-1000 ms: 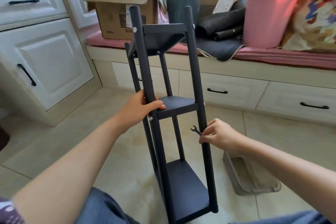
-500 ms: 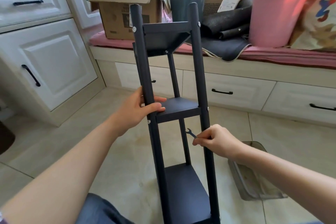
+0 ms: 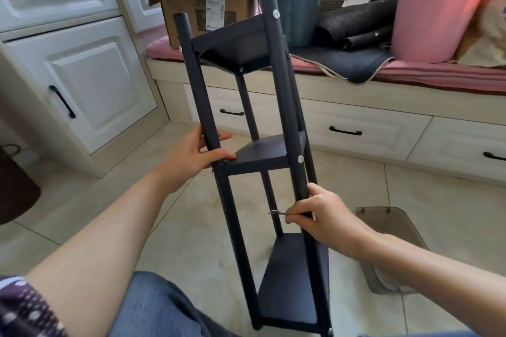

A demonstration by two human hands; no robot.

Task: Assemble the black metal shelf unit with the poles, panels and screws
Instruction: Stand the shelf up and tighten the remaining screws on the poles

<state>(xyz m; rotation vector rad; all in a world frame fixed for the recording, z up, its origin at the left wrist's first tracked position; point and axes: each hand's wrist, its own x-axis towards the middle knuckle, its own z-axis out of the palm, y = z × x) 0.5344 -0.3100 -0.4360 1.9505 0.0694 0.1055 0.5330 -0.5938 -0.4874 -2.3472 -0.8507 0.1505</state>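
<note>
The black metal shelf unit (image 3: 262, 157) stands tilted on the tiled floor in front of me, with three panels fixed between its poles by silver screws. My left hand (image 3: 195, 157) grips the near left pole just above the middle panel. My right hand (image 3: 321, 216) wraps round the near right pole below the middle panel and also pinches a small flat wrench (image 3: 275, 213), whose head sticks out to the left. The bottom panel (image 3: 290, 287) sits close to my knees.
A white cabinet (image 3: 82, 85) stands at the left. Behind the shelf runs a drawer bench with a pink cushion (image 3: 438, 76), carrying a cardboard box (image 3: 202, 0), a grey bin, dark rolled mats and a pink tub (image 3: 438, 8). A translucent tray (image 3: 388, 252) lies on the floor at the right.
The shelf unit has turned and tilted, so its right pole now faces me. My right hand has moved from pinching only the wrench to gripping the right pole with it. My left hand keeps its hold.
</note>
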